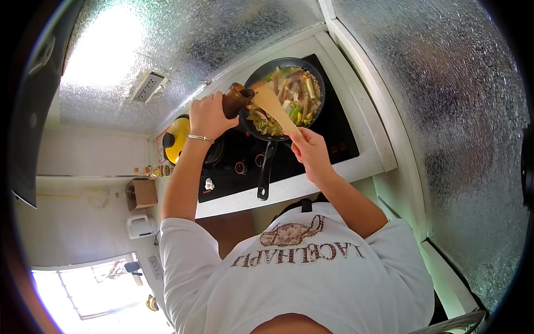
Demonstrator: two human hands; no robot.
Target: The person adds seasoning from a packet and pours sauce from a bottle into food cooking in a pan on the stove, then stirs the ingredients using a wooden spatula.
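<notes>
My left hand [212,118], with a bracelet on the wrist, is wrapped round a dark brown jar [235,101]. The jar is tilted, its mouth facing the left rim of a black frying pan [268,139]. Between the fingers of my right hand [310,151] is the handle of a wooden spatula [271,106], whose blade lies over the left part of the pan. Inside the pan is a mix of sliced food [297,92] with green and brownish pieces in some liquid. The pan's handle [267,172] points toward my body.
The pan stands on a black glass cooktop [339,131]. A yellow pot [177,136] is at the left, partly behind my left arm. A small white item [209,183] lies on the cooktop's front left. Foil-covered walls [445,111] rise behind and at the right; a socket strip [148,87] hangs behind.
</notes>
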